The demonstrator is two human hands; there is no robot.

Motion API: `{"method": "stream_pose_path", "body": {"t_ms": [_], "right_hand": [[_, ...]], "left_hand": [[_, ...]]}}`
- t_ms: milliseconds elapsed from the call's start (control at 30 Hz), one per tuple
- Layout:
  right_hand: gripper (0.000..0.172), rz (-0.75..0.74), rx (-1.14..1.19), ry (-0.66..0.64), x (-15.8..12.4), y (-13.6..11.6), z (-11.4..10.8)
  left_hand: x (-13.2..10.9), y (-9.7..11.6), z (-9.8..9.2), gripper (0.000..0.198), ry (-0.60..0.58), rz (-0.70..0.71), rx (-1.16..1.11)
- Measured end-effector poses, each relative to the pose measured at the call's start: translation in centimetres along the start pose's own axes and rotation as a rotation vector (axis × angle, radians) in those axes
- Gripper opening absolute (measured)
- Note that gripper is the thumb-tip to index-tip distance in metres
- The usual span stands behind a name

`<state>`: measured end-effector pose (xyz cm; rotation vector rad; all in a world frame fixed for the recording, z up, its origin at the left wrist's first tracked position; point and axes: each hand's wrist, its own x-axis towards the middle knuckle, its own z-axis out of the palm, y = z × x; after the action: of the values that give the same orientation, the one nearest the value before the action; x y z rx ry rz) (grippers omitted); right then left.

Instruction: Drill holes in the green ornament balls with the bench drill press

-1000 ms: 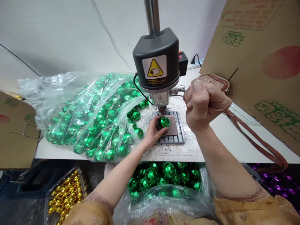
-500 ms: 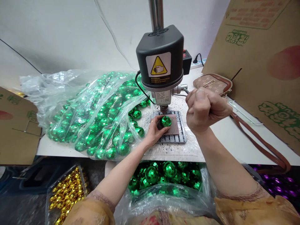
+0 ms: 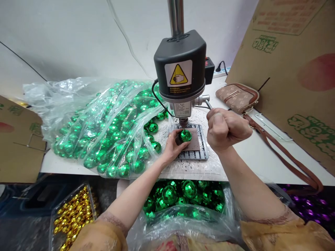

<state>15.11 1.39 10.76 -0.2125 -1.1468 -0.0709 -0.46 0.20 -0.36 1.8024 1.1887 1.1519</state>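
Observation:
Between the thumb and fingers of my left hand [image 3: 173,144] is a shiny green faceted ball [image 3: 186,136]. It sits on a brown pad [image 3: 194,142] over the slotted metal base [image 3: 204,148] of a small drill press [image 3: 180,66]. The chuck [image 3: 184,122] is right above the ball, and the bit appears to meet its top. My right hand [image 3: 226,129] is closed in a fist around the end of the press's feed lever [image 3: 208,103]; the grip end is hidden by the fingers.
A clear plastic bag [image 3: 86,122] of green balls spreads over the table's left side. More green balls [image 3: 180,195] fill a plastic-lined container below the front edge. Gold balls [image 3: 74,216] lie in a bin at lower left. A brown purse [image 3: 237,97] and a cardboard box [image 3: 295,76] stand right.
My right hand has moved slightly down and left with the lever, more of which now shows. My left hand and the ball stay in place.

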Motion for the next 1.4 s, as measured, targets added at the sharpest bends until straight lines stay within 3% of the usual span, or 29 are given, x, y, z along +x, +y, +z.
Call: {"method": "stream_pose_path", "body": {"t_ms": [100, 267, 433, 500, 567, 633, 733, 900, 1000, 1133, 1233, 1333, 1400], "right_hand": [[0.051, 0.033, -0.022, 0.0, 0.4, -0.3, 0.2], [0.048, 0.238, -0.068, 0.045, 3.9, -0.9, 2.1], [0.051, 0.27, -0.115, 0.003, 5.9, -0.8, 3.0], [0.05, 0.252, -0.108, 0.006, 5.9, -0.8, 3.0], [0.047, 0.231, -0.055, 0.02, 5.9, -0.8, 3.0], [0.044, 0.225, 0.023, 0.041, 5.9, -0.9, 3.0], [0.041, 0.23, 0.093, 0.058, 5.9, -0.8, 3.0], [0.043, 0.226, 0.087, 0.043, 5.5, -0.7, 2.8], [0.049, 0.24, 0.033, 0.046, 5.3, -0.6, 2.7], [0.055, 0.269, -0.023, 0.06, 5.3, -0.4, 2.7], [0.057, 0.261, -0.011, 0.059, 5.3, -0.3, 2.6], [0.057, 0.259, -0.012, 0.063, 5.3, -0.3, 2.6], [0.056, 0.271, -0.014, 0.058, 5.2, -0.4, 2.6]], "left_hand": [[0.0, -0.2, 0.1, 0.054, 0.009, -0.002, 0.005], [0.0, -0.1, 0.3, 0.052, 0.059, 0.006, 0.079], [-2.6, 2.1, -0.4, 0.045, 0.172, 0.108, 0.377], [-4.7, 3.4, -1.3, 0.044, 0.073, 0.21, 0.422], [-7.1, 4.6, -2.3, 0.046, -0.133, 0.271, 0.408], [-9.4, 5.4, -3.3, 0.046, -0.346, 0.244, 0.431], [-12.3, 5.7, -4.3, 0.046, -0.531, 0.11, 0.53], [-15.4, 5.2, -3.6, 0.053, -0.623, -0.103, 0.634], [-16.0, 5.4, -2.7, 0.056, -0.599, -0.113, 0.791], [-14.6, 6.0, -2.9, 0.048, -0.511, 0.093, 0.955], [-11.1, 5.5, -4.6, 0.028, -0.308, 0.28, 0.877], [-5.6, 3.8, -6.7, 0.019, -0.077, 0.26, 0.774], [-1.5, 2.1, -7.8, 0.02, 0.039, 0.119, 0.709]]}}
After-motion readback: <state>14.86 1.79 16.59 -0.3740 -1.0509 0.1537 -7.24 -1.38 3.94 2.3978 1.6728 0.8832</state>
